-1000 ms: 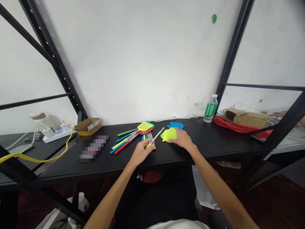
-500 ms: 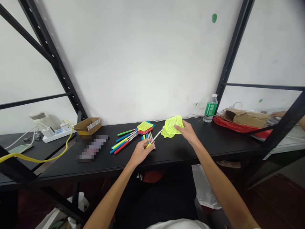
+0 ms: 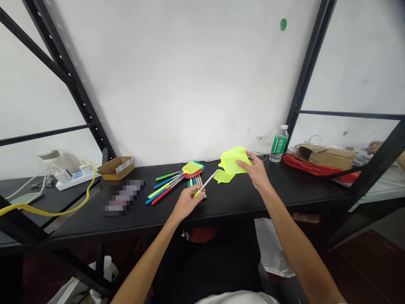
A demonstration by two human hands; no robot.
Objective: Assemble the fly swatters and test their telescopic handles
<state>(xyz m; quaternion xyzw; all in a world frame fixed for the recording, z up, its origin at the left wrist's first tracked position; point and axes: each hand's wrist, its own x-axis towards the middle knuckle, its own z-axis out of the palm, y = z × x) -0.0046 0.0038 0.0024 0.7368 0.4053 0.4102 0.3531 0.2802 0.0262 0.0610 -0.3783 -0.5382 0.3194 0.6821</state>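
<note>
My left hand [image 3: 186,203] grips a thin steel fly swatter handle [image 3: 207,183] with a lime end, its tip pointing up and right. My right hand [image 3: 255,168] pinches a lime plastic mesh swatter head [image 3: 234,159], raised above the desk. A second lime mesh piece [image 3: 224,176] sits just below it, and I cannot tell whether they are joined. Left of my hands lies a heap of assembled fly swatters [image 3: 171,188] with blue, red, green and yellow grips. Loose handles [image 3: 198,183] lie beside the heap, close to my left hand.
The black desk [image 3: 278,196] stands against a white wall. A cardboard box [image 3: 115,166] and a pixelated object [image 3: 123,197] are to the left, a water bottle [image 3: 279,143] and brown bag [image 3: 325,156] to the right. Another person's hand [image 3: 375,147] shows far right.
My right hand has lifted the lime mesh head off the desk, up and to the right. The blue head seen earlier is no longer visible. My left hand has barely moved.
</note>
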